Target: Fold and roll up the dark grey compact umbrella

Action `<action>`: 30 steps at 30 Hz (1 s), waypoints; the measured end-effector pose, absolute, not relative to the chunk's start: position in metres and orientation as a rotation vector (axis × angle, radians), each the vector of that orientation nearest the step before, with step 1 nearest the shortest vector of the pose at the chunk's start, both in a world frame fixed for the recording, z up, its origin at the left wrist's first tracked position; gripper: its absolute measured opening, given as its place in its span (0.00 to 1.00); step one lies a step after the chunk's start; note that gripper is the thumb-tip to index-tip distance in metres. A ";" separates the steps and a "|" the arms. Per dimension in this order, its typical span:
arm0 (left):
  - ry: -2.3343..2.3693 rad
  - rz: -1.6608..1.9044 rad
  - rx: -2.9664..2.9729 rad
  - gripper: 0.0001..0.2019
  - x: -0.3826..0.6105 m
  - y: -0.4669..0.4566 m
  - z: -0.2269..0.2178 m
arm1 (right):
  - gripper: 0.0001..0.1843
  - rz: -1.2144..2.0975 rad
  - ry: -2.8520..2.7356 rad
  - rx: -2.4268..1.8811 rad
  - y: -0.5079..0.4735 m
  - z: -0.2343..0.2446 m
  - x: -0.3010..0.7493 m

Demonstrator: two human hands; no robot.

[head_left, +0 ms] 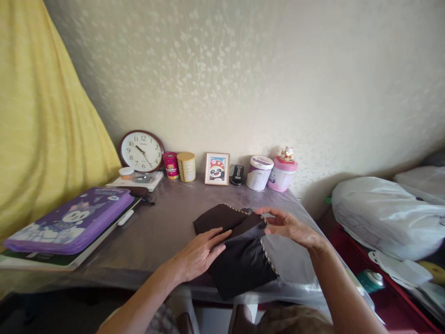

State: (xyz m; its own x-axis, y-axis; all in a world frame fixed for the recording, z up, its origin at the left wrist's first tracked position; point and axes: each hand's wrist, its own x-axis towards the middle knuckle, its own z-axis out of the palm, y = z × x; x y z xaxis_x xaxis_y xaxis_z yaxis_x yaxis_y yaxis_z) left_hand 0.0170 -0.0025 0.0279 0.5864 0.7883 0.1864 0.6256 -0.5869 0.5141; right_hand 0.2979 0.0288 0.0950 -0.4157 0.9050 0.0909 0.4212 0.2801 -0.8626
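A black cloth garment (239,264) with a light-and-dark patterned trim lies folded near the front of the table, its lower part reaching over the front edge. Its exact kind does not show. My left hand (201,253) rests on its left side, fingers stretched out and lying flat. At the upper right corner, my right hand (287,227) has the trimmed edge between thumb and index finger, the other fingers curled loosely.
Along the wall stand a round clock (142,150), a pink can (170,165), a yellow can (187,167), a panda picture frame (217,169) and two tubs (259,174). A purple case (74,220) lies left. White plastic bags (389,215) sit right of the table.
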 end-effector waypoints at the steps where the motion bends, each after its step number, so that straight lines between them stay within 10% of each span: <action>1: 1.131 0.584 2.418 0.22 0.017 -0.003 0.029 | 0.23 1.107 -1.989 -1.168 0.029 0.094 0.298; 8: 1.047 0.682 2.332 0.20 0.020 -0.004 0.037 | 0.05 0.796 -2.107 -1.108 0.042 0.083 0.293; 30: 1.259 0.719 2.024 0.21 0.006 0.016 0.027 | 0.21 0.983 -1.813 -1.218 0.066 0.056 0.263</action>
